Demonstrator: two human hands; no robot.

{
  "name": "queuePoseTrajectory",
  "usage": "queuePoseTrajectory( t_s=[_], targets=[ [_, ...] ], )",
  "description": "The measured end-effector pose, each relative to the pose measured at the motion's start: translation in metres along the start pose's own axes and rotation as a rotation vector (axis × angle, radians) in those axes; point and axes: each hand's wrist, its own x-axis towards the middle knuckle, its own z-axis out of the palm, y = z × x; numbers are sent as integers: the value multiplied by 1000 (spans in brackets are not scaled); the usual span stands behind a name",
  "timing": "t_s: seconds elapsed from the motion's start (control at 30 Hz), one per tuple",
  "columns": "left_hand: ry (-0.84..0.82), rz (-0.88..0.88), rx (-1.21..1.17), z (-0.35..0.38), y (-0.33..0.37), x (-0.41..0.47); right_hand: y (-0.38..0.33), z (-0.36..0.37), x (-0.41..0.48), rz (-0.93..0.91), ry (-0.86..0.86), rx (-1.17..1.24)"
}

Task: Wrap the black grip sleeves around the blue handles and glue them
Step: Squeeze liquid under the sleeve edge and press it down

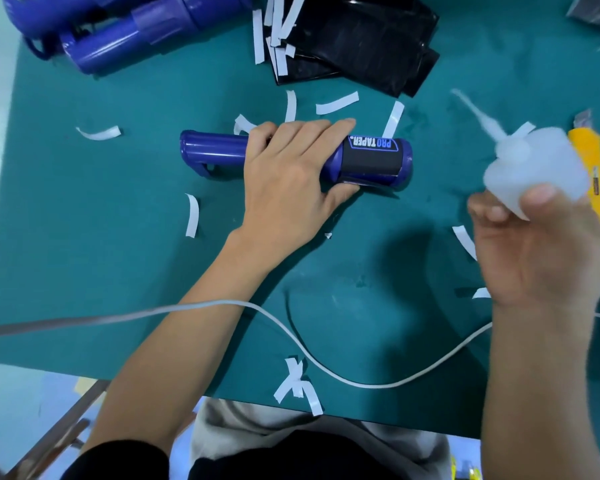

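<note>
Your left fingers (312,133) lie close together over the top of the blue handle (212,152), thumb hooked under it, so your left hand (288,171) grips it flat on the green mat (84,271). One black grip sleeve (371,161) is wrapped round the handle just right of your fingertips; its label reads "PRO TAPER". Your right hand (541,247) is curled round a translucent white glue bottle (534,168) held above the mat, right of the handle, long nozzle pointing up-left. It's blurred, so I can't tell its contents. At least two more blue handles (129,36) lie top left. A stack of black sleeves (361,39) sits top centre, count unclear. More than ten white strips (191,214) are scattered around, plus one yellow knife (593,161) and one white cable (291,334).
</note>
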Motion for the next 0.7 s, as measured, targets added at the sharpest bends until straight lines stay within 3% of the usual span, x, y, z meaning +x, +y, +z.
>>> queuePoseTrajectory(
  t_s=[0.07, 0.17, 0.3, 0.43, 0.6, 0.7],
  targets=[
    [-2, 2, -1, 0, 0, 0, -8, 0, 4, 135, -49, 99],
    [-2, 7, 0, -1, -1, 2, -16, 3, 13, 254, -115, 25],
    [-3, 11, 2, -1, -2, 2, -8, 23, 23, 134, 52, -75],
    [6, 21, 5, 1, -3, 2, 4, 33, 30, 200, 140, 200],
    [11, 18, 5, 3, -4, 1, 13, 37, 27, 307, 35, 222],
    [16, 19, -6, 3, -4, 1, 14, 43, 25, 239, 44, 228]
  ],
)
